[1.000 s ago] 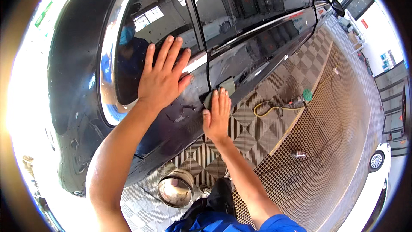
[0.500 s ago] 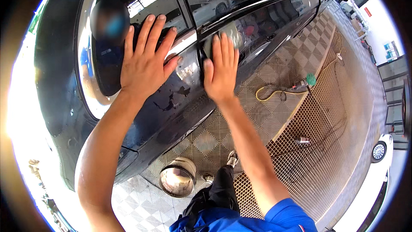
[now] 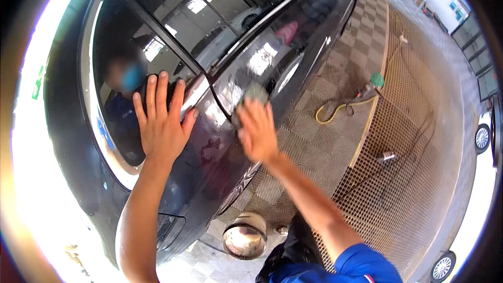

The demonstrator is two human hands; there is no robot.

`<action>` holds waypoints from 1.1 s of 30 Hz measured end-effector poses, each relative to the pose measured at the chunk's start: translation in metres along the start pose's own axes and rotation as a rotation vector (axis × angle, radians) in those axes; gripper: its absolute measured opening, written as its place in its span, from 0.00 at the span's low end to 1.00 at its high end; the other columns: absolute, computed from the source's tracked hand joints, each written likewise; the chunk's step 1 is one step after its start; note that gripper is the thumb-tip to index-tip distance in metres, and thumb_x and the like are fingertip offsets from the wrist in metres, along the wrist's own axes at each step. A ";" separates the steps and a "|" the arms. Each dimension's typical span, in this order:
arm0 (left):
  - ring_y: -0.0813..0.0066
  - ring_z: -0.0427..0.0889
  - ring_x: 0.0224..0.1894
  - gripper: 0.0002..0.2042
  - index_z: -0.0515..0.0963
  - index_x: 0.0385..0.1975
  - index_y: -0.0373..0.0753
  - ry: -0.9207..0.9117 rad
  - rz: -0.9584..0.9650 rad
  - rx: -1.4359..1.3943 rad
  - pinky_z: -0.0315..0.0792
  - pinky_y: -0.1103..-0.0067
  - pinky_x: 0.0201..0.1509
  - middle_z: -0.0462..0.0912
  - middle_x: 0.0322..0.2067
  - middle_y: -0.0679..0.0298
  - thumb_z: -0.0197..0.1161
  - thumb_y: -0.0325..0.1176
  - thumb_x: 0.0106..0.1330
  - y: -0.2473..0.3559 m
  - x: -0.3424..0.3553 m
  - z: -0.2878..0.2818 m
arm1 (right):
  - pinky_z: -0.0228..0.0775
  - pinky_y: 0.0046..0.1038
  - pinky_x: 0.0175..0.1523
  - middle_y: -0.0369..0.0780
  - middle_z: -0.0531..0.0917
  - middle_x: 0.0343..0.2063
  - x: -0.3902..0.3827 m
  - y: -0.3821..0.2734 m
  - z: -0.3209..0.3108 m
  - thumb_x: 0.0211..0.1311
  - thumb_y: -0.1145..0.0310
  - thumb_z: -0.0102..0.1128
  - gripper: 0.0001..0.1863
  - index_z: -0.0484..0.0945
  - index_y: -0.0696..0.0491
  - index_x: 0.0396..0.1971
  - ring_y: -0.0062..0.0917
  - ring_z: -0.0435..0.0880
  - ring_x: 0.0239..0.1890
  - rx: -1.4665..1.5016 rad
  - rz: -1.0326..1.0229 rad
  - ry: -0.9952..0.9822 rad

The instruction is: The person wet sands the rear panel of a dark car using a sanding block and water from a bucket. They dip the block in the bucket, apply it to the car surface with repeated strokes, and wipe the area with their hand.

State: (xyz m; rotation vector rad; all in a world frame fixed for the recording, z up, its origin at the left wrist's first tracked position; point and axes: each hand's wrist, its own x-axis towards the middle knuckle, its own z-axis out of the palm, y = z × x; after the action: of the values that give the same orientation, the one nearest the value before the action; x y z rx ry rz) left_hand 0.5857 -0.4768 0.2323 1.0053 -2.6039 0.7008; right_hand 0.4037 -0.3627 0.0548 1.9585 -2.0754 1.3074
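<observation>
A dark, glossy car (image 3: pixel 199 188) with wet patches on its paint fills the left and upper part of the view. My left hand (image 3: pixel 163 131) rests with fingers spread over the rear side window's lower edge and the trim below it, holding nothing. Under the fingers of my right hand (image 3: pixel 258 130) a grey-green pad (image 3: pixel 257 93) lies pressed to the door panel, just right of the door seam. The hand is smeared by motion, and it hides most of the pad; whether this is a cloth or a sponge I cannot tell.
By my feet stands a bucket (image 3: pixel 245 238) with murky liquid. Right of the car, a power tool with a green round head (image 3: pixel 376 79) lies with a yellow cord (image 3: pixel 335 112). A bottle (image 3: pixel 386 157) is on the floor grating (image 3: pixel 403 199). White cars are parked far right.
My right hand has slid down and slightly left along the door with the pad. My left hand stays flat on the window edge, while the whole view has shifted.
</observation>
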 end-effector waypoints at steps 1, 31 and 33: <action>0.53 0.52 0.81 0.31 0.70 0.73 0.48 0.033 0.020 0.005 0.43 0.46 0.81 0.58 0.78 0.55 0.65 0.46 0.70 0.004 0.000 0.005 | 0.37 0.55 0.83 0.45 0.61 0.78 0.033 0.022 -0.017 0.80 0.57 0.40 0.28 0.65 0.48 0.75 0.43 0.55 0.81 0.045 -0.017 0.130; 0.55 0.49 0.82 0.29 0.64 0.76 0.52 0.072 0.054 0.166 0.43 0.49 0.82 0.55 0.79 0.58 0.59 0.40 0.74 0.015 0.016 0.000 | 0.78 0.49 0.57 0.51 0.84 0.56 -0.471 0.022 -0.076 0.75 0.51 0.49 0.28 0.71 0.48 0.68 0.48 0.84 0.57 0.267 0.885 -1.206; 0.54 0.49 0.82 0.29 0.65 0.75 0.50 0.041 0.021 0.196 0.45 0.49 0.82 0.56 0.79 0.57 0.59 0.41 0.75 0.015 0.001 -0.008 | 0.78 0.48 0.56 0.52 0.84 0.55 -0.480 0.073 -0.154 0.76 0.52 0.47 0.25 0.74 0.48 0.65 0.48 0.84 0.57 0.183 1.114 -1.128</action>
State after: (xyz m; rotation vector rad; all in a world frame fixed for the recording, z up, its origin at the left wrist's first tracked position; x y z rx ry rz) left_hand 0.5748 -0.4635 0.2343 1.0064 -2.5519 0.9865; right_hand 0.3695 0.1080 -0.1354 1.7322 -4.0532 0.1643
